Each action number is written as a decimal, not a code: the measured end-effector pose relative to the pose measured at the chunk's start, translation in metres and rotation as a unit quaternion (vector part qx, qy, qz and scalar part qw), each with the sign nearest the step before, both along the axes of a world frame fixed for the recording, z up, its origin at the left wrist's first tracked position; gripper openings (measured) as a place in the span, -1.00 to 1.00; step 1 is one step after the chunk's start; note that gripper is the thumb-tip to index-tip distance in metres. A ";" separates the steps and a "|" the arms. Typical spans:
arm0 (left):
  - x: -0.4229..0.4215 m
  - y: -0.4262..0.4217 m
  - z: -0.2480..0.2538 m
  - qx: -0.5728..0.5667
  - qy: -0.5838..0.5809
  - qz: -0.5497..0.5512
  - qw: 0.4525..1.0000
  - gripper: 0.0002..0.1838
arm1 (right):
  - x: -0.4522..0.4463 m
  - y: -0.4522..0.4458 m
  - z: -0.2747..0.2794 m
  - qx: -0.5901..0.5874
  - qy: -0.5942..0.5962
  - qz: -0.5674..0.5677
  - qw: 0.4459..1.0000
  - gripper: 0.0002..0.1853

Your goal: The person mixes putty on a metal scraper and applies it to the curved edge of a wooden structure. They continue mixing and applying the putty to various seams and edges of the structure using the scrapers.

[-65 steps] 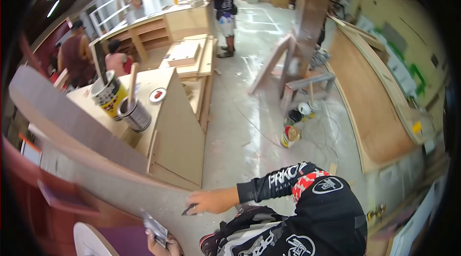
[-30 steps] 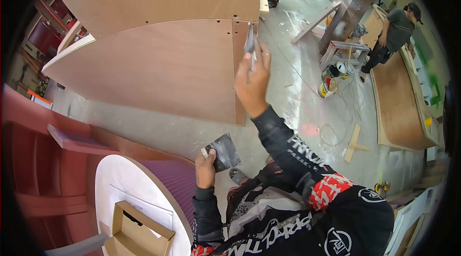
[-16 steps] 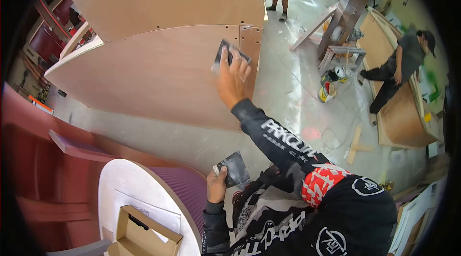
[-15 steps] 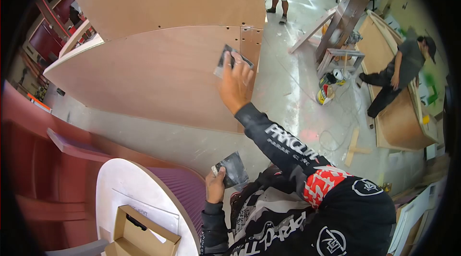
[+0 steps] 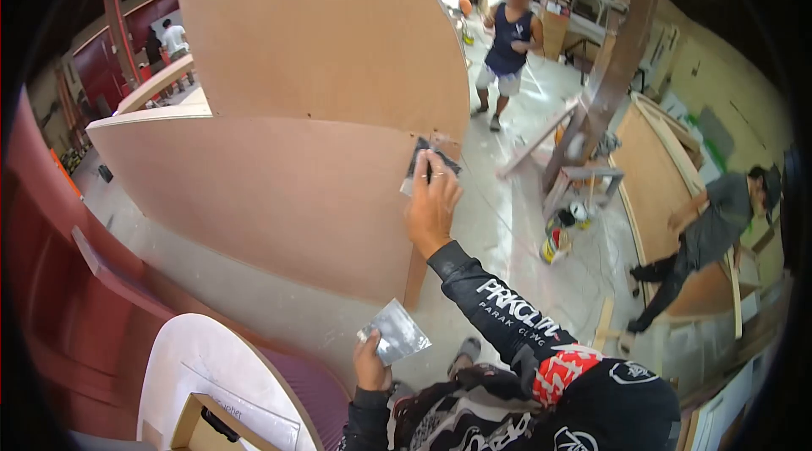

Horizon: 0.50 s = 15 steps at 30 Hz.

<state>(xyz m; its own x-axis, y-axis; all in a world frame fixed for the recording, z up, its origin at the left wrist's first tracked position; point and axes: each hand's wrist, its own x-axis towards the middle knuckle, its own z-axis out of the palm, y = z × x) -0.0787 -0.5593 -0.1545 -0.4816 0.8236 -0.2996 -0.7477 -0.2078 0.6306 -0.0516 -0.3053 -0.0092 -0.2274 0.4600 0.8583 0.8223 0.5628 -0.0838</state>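
My right hand (image 5: 433,210) reaches forward and pinches a dark, flat putty spreader (image 5: 417,155) against the upper right part of a curved plywood panel (image 5: 271,189). It is close to the screw holes near the panel's edge. Lower down, my left hand (image 5: 370,365) grips a grey, smeared putty plate (image 5: 397,334) by one edge, thumb on top, in front of my body. The plate is apart from the panel. My fingers partly cover the spreader.
A white oval board (image 5: 169,366) with an open cardboard box (image 5: 190,426) is at lower left. Red curved furniture (image 5: 51,282) lies left. One person (image 5: 510,45) stands beyond the panel; another (image 5: 723,227) is by a wooden frame at right. Cans (image 5: 555,246) stand near a post (image 5: 605,54).
My view has tilted up, showing more of the far room. My right hand has moved with the spreader toward the panel's right edge. The left-hand plate has turned and now reflects brightly.
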 end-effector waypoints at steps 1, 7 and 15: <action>-0.003 0.000 0.002 0.005 -0.034 -0.001 0.999 -0.76 | 0.003 -0.001 0.008 0.024 0.016 -0.021 0.999 -0.44; -0.019 0.002 0.034 0.049 -0.201 0.050 0.977 -0.79 | 0.036 -0.026 -0.046 -0.205 -0.152 0.175 0.951 -0.36; -0.007 -0.011 0.052 0.154 -0.294 -0.081 0.940 -0.75 | 0.128 -0.122 -0.025 -0.260 -0.135 0.655 0.696 -0.25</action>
<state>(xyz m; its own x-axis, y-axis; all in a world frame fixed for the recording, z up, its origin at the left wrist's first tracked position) -0.0855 -0.5700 -0.1026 -0.1676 0.9633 -0.2098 -0.9858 -0.1656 0.0273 0.0759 -0.4273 -0.0340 -0.8655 -0.0612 0.4971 -0.3427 0.7962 -0.4986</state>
